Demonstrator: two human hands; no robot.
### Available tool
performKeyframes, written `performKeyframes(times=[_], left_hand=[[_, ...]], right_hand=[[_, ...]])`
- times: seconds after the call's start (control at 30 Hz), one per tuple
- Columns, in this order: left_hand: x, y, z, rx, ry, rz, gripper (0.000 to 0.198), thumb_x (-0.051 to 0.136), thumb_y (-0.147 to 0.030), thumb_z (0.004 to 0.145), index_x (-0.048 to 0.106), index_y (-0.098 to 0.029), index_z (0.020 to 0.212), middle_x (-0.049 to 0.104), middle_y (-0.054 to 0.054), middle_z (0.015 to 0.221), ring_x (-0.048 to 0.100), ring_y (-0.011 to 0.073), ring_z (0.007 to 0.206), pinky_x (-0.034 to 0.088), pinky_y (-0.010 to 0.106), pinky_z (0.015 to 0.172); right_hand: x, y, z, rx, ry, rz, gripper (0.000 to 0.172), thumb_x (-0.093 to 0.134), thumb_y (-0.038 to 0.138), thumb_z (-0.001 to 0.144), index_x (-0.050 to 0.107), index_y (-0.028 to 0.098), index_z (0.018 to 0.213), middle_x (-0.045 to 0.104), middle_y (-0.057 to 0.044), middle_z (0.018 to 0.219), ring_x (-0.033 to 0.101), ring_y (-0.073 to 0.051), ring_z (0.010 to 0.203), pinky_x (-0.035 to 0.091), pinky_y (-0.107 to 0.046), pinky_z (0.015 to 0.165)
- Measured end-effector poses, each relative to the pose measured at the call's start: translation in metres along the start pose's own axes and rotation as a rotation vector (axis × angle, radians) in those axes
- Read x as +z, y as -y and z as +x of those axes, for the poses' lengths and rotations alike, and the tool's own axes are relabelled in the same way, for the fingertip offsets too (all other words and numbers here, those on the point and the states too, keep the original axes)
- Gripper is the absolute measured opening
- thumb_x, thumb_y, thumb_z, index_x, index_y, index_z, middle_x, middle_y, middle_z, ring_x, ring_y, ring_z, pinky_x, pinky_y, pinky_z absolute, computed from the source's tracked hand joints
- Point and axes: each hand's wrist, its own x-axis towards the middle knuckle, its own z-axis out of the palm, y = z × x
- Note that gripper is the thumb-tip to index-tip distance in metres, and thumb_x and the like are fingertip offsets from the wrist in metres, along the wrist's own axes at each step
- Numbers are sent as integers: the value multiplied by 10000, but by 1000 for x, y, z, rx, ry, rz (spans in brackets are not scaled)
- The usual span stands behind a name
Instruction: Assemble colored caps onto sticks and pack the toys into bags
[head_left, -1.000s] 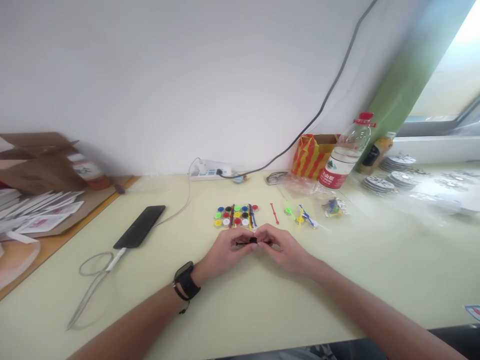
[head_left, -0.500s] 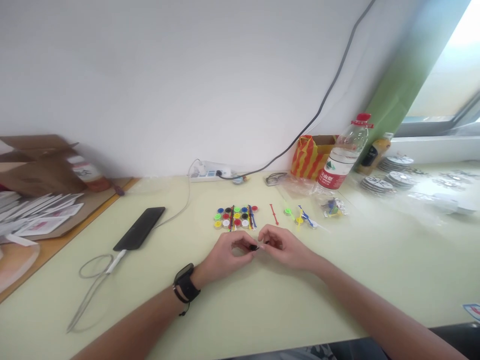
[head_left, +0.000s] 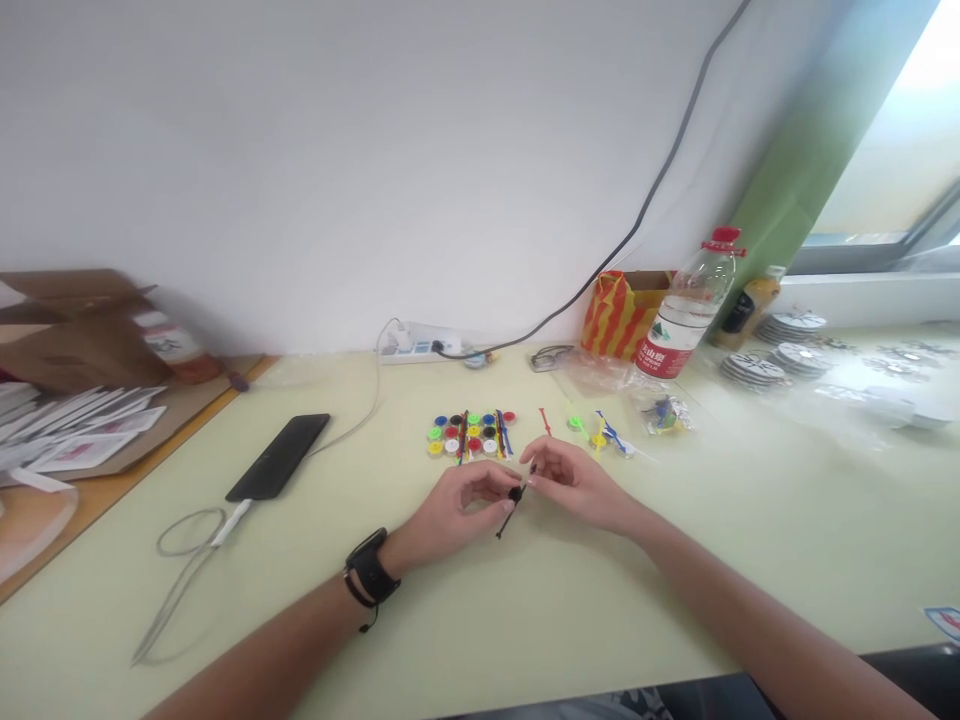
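Note:
My left hand (head_left: pixel 461 505), with a dark watch at the wrist, pinches a small round black plastic piece (head_left: pixel 515 493) between thumb and fingers. A thin black plastic stick (head_left: pixel 507 522) with a notched end slants down from that piece over the table. My right hand (head_left: pixel 579 486) is closed at the stick's upper end, its fingertips partly hiding what they grip. Just beyond my hands lie rows of coloured round pieces (head_left: pixel 475 446) with thin sticks (head_left: pixel 504 432) laid across them. A red stick (head_left: pixel 545 421) lies behind my right hand, beside green, yellow and blue pieces (head_left: pixel 598 440).
A black phone (head_left: pixel 279 458) with a cable lies on the left, near a cardboard box (head_left: pixel 75 320) and papers. At the back are a power strip (head_left: pixel 420 346), a striped bag (head_left: pixel 619 315) and a large water bottle (head_left: pixel 686 310). Stacked discs (head_left: pixel 754 370) stand right.
My right hand has risen slightly and moved right. The black stick has come into view below my left fingertips, and more of the round black piece shows.

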Motion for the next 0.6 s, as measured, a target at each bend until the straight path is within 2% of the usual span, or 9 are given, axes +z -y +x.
performKeyframes(times=[0.1,0.2,0.27,0.33,0.4,0.47,0.53,0.57,0.6], left_hand=[[0,3,2,-28,-33,-17,203,729,-328,937,710,-185,1080,713,97,1096,694,216,1012,575,368,968],[-1,7,4,-56,-103,-56,260,759,-333,915,679,-191,1118,701,80,1086,694,200,987,580,363,954],[-2,9,5,-74,-134,-101,276,768,-342,908,670,-188,1115,698,73,1075,692,197,987,585,359,940],[-3,9,6,-86,-148,-137,276,780,-351,898,675,-180,1087,696,69,1050,692,197,980,590,355,925],[-3,9,7,-91,-153,-158,279,794,-353,886,682,-174,1070,692,68,1042,692,197,976,593,354,919],[-3,8,6,-94,-147,-169,279,801,-348,880,688,-173,1066,692,65,1036,694,195,973,592,351,923],[-2,8,5,-99,-135,-181,275,800,-344,881,692,-175,1069,697,62,1033,697,195,974,592,351,924],[-2,7,5,-103,-130,-185,274,800,-342,881,692,-176,1071,700,62,1031,699,195,972,594,351,922],[-2,7,5,-108,-127,-187,273,800,-339,881,693,-176,1073,703,61,1028,701,195,970,596,352,921]], right_hand=[[-2,-3,1,-3,-78,-19,360,668,492,935,581,230,1167,557,19,771,489,-144,658,417,-275,609],[-4,-4,0,-40,-77,-96,273,646,473,954,669,207,1017,595,-13,780,504,-153,671,413,-285,598],[-5,-3,-2,-61,-53,-143,282,629,463,968,709,196,924,609,-29,776,507,-160,679,414,-295,600],[-5,-2,-4,-76,-41,-148,274,619,446,979,726,211,1068,592,-17,768,504,-160,679,422,-296,607],[-4,-1,-6,-88,-36,-129,401,618,429,983,629,250,1341,569,-1,792,501,-157,685,431,-289,615],[-2,-1,-7,-84,-27,-105,596,608,419,991,427,297,1545,576,-5,871,504,-149,694,436,-280,617],[0,-1,-8,-72,-41,-84,738,603,427,994,239,329,1629,580,-8,924,497,-140,678,433,-269,606],[1,-2,-8,-66,-56,-74,765,606,439,991,207,335,1635,582,-7,941,492,-135,668,431,-265,601],[2,-2,-8,-62,-77,-69,736,610,457,986,250,332,1616,584,-7,951,489,-131,662,430,-263,599]])
